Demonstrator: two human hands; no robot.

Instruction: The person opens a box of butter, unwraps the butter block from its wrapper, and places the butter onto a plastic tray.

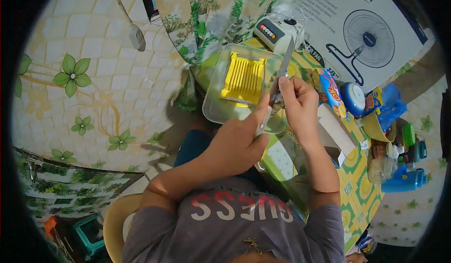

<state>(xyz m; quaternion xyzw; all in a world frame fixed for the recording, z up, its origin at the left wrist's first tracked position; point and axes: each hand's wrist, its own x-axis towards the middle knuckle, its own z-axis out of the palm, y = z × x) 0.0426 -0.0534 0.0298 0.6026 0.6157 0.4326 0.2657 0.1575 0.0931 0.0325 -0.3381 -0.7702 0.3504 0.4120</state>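
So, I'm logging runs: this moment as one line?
left hand: holds knife | right hand: at knife | yellow slotted tool: in or on clear tub, unclear which

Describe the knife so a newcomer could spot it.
From the large fan box at upper right, go left to the clear plastic container. Over its right side is the knife, held by the left hand and right hand, tip toward the picture's top. Its long, narrow grey blade sets it apart from the wide, yellow slotted piece nearby.

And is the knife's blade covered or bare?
Bare: the upper part of the blade shows uncovered beyond the right hand.
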